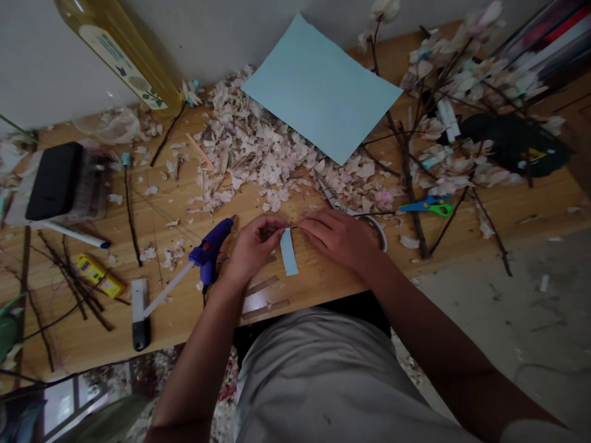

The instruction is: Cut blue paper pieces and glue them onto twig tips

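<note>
Pale-blue paper strip (289, 252) hangs down between your two hands, its top end at the thin dark twig (293, 227) you hold level just above the desk (323, 280), near the front edge. Your left hand (252, 246) is closed, fingers curled and pinching the twig's left end. Your right hand (339, 237) is closed too, pinching the twig just right of the strip. I can't tell whether the strip is glued on or only draped. It looks feather-light and limp and would likely crease easily, so grip it at the top edge by the twig, not the free tail. The twig looks thin, stiff and likely brittle, so pinch it close on both sides of the strip. A blue hot glue gun (211, 249) lies just left of your left hand, and a tape roll (379, 231) peeks out from under your right. Behind are a petal pile (258, 154), a light-blue paper sheet (323, 89) and green-and-blue scissors (427, 206).
</note>
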Action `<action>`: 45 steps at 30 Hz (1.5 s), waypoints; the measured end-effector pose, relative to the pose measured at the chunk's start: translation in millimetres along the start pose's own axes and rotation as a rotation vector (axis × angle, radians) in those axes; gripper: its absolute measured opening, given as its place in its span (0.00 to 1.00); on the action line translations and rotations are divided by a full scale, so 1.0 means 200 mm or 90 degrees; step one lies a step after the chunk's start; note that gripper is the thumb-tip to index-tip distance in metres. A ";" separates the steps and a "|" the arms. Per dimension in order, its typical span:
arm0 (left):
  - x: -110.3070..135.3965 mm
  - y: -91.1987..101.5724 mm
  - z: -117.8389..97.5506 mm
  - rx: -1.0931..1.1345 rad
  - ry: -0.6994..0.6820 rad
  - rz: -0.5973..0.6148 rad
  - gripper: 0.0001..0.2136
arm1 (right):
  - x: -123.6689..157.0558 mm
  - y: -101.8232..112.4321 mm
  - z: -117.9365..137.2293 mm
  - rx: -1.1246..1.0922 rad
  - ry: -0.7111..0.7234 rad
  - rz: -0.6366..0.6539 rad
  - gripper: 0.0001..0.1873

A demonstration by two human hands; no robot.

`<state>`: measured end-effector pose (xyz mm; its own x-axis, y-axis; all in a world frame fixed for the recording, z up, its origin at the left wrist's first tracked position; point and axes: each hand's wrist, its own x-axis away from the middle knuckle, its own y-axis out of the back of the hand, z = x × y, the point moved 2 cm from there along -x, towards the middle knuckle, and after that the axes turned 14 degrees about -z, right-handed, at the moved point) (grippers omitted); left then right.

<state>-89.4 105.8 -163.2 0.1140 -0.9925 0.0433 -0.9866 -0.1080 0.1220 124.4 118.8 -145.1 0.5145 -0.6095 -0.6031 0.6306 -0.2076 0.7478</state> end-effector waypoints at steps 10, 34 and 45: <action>0.01 -0.01 -0.02 -0.004 -0.002 0.002 0.09 | -0.02 0.00 0.02 0.022 0.025 -0.017 0.08; 0.07 -0.03 -0.10 -0.152 -0.254 -0.005 0.04 | -0.04 0.00 0.03 -0.023 0.031 -0.063 0.10; 0.07 -0.03 -0.10 -0.160 -0.260 0.001 0.04 | -0.02 -0.01 0.02 -0.038 0.027 -0.060 0.10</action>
<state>-79.6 93.7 -143.9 0.0073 -0.9390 -0.3439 -0.9223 -0.1392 0.3605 118.6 119.5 -143.2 0.4752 -0.5563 -0.6817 0.7096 -0.2157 0.6708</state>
